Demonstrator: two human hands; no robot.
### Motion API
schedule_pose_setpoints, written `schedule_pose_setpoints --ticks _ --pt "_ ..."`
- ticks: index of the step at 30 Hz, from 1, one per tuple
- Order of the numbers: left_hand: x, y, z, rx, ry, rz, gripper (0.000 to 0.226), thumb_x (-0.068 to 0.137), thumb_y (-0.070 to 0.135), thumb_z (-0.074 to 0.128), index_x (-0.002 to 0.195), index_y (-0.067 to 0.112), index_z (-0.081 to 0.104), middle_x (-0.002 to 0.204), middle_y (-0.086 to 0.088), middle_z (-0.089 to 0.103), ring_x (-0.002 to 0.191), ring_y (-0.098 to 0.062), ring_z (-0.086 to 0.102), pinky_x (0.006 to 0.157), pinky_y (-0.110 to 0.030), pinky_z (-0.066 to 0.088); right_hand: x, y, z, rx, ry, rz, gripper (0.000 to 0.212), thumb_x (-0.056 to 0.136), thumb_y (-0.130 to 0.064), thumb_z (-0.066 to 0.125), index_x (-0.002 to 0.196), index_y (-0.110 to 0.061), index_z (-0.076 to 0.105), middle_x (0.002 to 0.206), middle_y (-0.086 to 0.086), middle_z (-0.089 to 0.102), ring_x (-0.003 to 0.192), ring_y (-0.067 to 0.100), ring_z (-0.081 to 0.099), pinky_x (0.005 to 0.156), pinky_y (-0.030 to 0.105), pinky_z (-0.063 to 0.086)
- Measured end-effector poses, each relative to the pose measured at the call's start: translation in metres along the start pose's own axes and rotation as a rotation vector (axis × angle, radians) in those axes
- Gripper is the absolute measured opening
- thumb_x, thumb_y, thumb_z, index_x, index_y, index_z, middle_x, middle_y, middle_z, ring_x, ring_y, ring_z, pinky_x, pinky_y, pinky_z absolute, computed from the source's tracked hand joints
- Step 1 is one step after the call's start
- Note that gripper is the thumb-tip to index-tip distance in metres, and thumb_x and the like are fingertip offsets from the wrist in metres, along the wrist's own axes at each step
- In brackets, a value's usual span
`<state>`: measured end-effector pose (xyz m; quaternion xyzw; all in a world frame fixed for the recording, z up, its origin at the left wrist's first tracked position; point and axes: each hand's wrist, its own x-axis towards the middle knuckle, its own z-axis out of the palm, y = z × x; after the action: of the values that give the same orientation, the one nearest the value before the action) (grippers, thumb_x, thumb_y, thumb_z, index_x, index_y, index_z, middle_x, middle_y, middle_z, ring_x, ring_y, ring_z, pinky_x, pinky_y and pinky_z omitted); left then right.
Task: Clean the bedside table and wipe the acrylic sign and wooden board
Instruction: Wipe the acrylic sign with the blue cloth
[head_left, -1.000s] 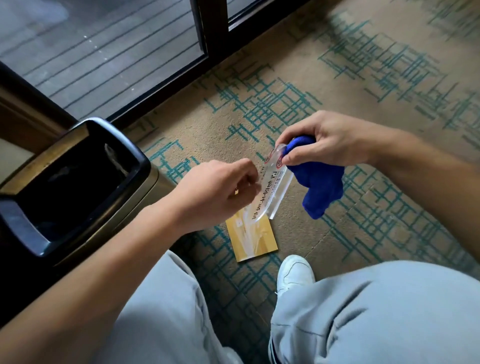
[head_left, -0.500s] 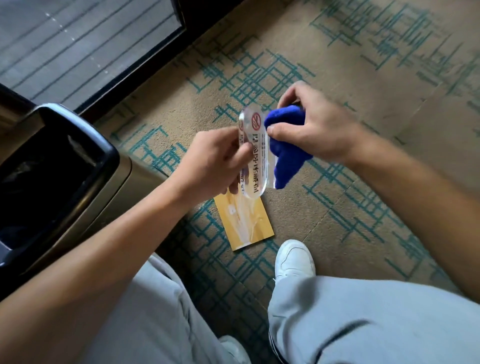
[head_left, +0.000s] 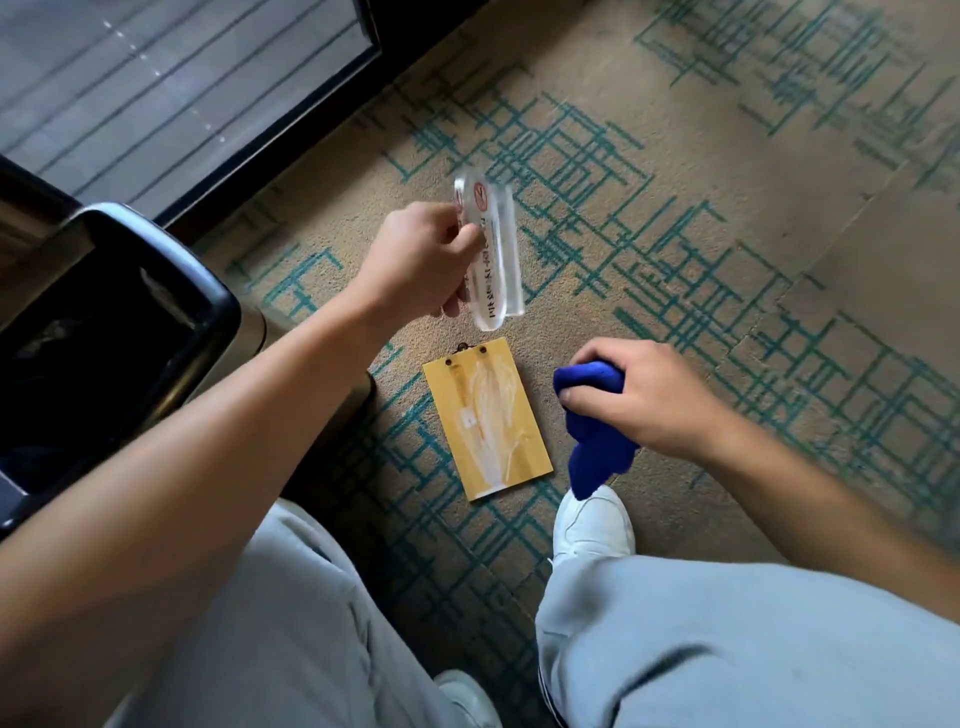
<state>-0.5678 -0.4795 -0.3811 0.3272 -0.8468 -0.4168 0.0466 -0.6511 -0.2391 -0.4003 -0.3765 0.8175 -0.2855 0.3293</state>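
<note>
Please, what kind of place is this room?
Probably a hotel guest room. The patterned carpet, the glass door opening onto decking, and the acrylic sign with a red prohibition symbol all suggest it.

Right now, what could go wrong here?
1. The left hand pinches the acrylic sign by one edge, in the air above the carpet; it could slip and land on the wooden board.
2. The white shoe sits close to the board; a step could tread on it.
</note>
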Motion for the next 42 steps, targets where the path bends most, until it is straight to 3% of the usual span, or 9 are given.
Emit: schedule_pose_setpoints --ticks 3,6,12,18,22,27,30,38,42 --pt "0.026 -0.021 0.013 0.406 -0.125 -0.020 0.030 0.096 0.040 0.047 0.088 0.021 0.068 0.068 0.004 0.071 0.051 -0.010 0.069 0.053 -0.025 0.059 -0.005 0.012 0.005 0.060 0.019 0.062 0.010 0.078 -0.028 0.078 0.084 -0.025 0.070 0.077 -0.006 0.072 0.076 0.014 0.066 0.072 0.031 0.051" --pt "0.050 -0.044 0.023 0.712 -0.239 -0.025 0.029 0.096 0.041 0.048 0.092 0.017 0.065 0.071 0.002 0.062 0.060 -0.015 0.060 0.054 -0.023 0.047 -0.007 0.022 0.011 0.105 0.029 0.110 0.009 0.078 -0.027 0.078 0.083 -0.025 0.070 0.076 -0.004 0.073 0.076 0.019 0.067 0.073 0.035 0.053" --pt "0.078 -0.091 0.030 0.825 -0.425 -0.026 0.010 0.096 0.012 0.053 0.102 0.010 0.060 0.072 -0.002 0.061 0.056 -0.015 0.059 0.049 -0.024 0.046 -0.011 0.042 0.023 0.217 0.011 0.172 0.010 0.079 -0.024 0.079 0.082 -0.025 0.070 0.074 -0.006 0.072 0.072 0.014 0.066 0.072 0.035 0.054" --pt "0.075 -0.122 0.058 1.009 -0.424 0.048 0.022 0.100 0.004 0.047 0.116 0.016 0.057 0.070 0.000 0.051 0.054 -0.014 0.048 0.044 -0.025 0.037 -0.015 0.064 0.034 0.255 0.001 0.224 0.011 0.078 -0.024 0.080 0.082 -0.026 0.070 0.076 -0.007 0.072 0.075 0.018 0.067 0.075 0.040 0.056" --pt "0.071 -0.131 0.069 1.051 -0.376 0.063 0.022 0.097 0.011 0.050 0.113 0.022 0.060 0.069 0.002 0.051 0.052 -0.015 0.044 0.051 -0.030 0.037 -0.014 0.072 0.035 0.247 0.006 0.241 0.012 0.077 -0.025 0.081 0.081 -0.026 0.070 0.077 -0.007 0.073 0.077 0.017 0.067 0.076 0.039 0.056" --pt "0.071 -0.130 0.068 1.057 -0.355 0.074 0.005 0.099 0.013 0.058 0.097 0.018 0.058 0.063 0.003 0.045 0.050 -0.012 0.040 0.051 -0.029 0.037 -0.009 0.075 0.035 0.276 0.014 0.254 0.012 0.077 -0.024 0.081 0.082 -0.023 0.070 0.078 -0.005 0.073 0.078 0.018 0.067 0.076 0.038 0.055" --pt "0.069 -0.131 0.068 1.031 -0.330 0.047 0.012 0.099 0.014 0.058 0.089 0.016 0.051 0.064 0.002 0.046 0.051 -0.012 0.041 0.051 -0.030 0.037 -0.007 0.073 0.037 0.290 0.006 0.252 0.013 0.077 -0.025 0.081 0.083 -0.024 0.069 0.079 -0.004 0.073 0.078 0.022 0.067 0.077 0.041 0.056" --pt "0.062 -0.131 0.059 0.969 -0.266 0.025 0.013 0.099 0.022 0.060 0.104 0.009 0.063 0.086 -0.009 0.064 0.070 -0.026 0.057 0.057 -0.032 0.042 -0.007 0.077 0.037 0.319 0.018 0.250 0.014 0.076 -0.028 0.080 0.084 -0.023 0.069 0.079 -0.003 0.073 0.079 0.024 0.068 0.077 0.045 0.057" --pt "0.049 -0.120 0.056 0.787 -0.029 0.215 0.025 0.099 0.027 0.059 0.113 0.007 0.061 0.105 -0.016 0.063 0.086 -0.033 0.062 0.062 -0.038 0.048 -0.005 0.078 0.037 0.358 0.041 0.244 0.013 0.079 -0.022 0.081 0.084 -0.021 0.069 0.080 -0.001 0.073 0.079 0.026 0.068 0.076 0.045 0.056"
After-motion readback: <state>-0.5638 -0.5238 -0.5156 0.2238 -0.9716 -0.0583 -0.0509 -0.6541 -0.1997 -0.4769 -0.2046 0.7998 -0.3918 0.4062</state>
